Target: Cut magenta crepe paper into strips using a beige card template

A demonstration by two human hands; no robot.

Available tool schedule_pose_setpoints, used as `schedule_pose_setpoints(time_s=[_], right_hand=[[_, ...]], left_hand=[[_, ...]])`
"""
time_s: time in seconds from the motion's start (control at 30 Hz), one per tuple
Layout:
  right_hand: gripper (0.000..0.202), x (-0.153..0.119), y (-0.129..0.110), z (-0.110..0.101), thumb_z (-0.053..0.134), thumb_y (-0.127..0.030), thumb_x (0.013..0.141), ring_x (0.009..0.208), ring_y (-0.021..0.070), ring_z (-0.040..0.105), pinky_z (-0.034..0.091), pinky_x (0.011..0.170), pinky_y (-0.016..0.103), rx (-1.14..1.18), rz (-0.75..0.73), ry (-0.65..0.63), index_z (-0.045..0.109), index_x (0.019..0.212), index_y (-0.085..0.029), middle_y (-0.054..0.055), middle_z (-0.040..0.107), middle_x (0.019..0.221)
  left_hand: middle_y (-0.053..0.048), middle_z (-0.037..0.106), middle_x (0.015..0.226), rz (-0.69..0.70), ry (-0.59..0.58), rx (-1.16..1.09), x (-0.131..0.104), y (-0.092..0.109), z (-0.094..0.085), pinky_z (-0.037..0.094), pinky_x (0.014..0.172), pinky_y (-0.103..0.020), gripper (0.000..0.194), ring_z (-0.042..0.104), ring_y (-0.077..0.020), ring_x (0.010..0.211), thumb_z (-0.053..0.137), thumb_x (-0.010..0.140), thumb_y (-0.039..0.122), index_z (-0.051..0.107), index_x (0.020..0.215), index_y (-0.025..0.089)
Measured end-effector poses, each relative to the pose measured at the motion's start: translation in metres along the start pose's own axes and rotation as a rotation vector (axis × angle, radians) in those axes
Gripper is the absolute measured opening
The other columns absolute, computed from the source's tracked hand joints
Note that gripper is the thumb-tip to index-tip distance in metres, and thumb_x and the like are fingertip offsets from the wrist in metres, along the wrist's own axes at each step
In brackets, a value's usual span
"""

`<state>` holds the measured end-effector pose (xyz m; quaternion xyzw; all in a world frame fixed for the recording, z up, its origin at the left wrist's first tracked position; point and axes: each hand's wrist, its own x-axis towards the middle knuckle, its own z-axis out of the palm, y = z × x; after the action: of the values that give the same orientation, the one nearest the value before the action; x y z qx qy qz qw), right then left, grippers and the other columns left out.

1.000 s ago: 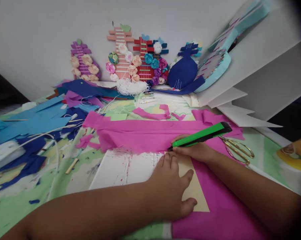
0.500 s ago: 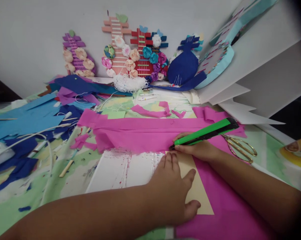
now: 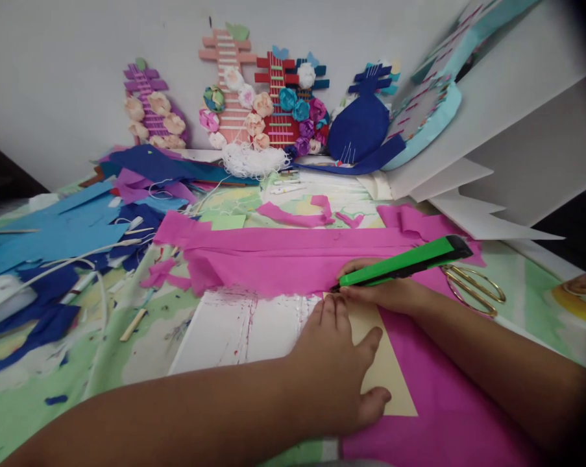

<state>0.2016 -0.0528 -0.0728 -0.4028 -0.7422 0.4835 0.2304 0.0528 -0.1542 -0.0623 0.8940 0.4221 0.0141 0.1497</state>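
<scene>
Left hand (image 3: 329, 373) spread over tan card (image 3: 394, 389), right hand (image 3: 390, 292) pinching green cutter (image 3: 400, 261), tip by card's far end, pink paper (image 3: 254, 263) beyond, scissors (image 3: 472, 292) at right

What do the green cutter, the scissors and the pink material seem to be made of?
The green cutter: probably plastic, since its green and black body looks smooth and evenly coloured.
The scissors: likely metal handles, gold-coloured, with thin, shiny loops; the blades do not show.
The pink material: matte, perhaps crepe paper or thin cloth; soft folds leave both possible.
</scene>
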Motion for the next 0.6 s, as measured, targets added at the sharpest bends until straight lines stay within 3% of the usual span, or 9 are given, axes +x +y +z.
schedule_pose_setpoints(time_s=[0.2,0.6], right_hand=[[0.024,-0.0029,0.0008,-0.0023,0.063,-0.034,0.064,0.074,0.0139,0.061,0.049,0.069,0.026,0.076,-0.015,0.050,0.058,0.082,-0.019,0.001,0.063,0.079],[0.019,-0.0005,-0.0050,-0.0041,0.060,-0.036,0.067,0.075,0.0146,0.059,0.047,0.070,0.028,-0.147,-0.083,0.018,0.061,0.075,-0.019,0.001,0.063,0.078]], left_hand=[[-0.018,0.022,0.137,-0.002,0.016,0.018,-0.0013,0.0003,0.0030,0.017,0.093,-0.055,0.066,0.014,-0.0445,0.123,0.034,0.076,0.058,0.027,0.133,0.025],[-0.017,0.021,0.138,0.003,0.006,0.097,-0.0005,0.0000,0.0037,0.016,0.093,-0.055,0.067,0.016,-0.0422,0.123,0.032,0.077,0.059,0.024,0.134,0.025]])
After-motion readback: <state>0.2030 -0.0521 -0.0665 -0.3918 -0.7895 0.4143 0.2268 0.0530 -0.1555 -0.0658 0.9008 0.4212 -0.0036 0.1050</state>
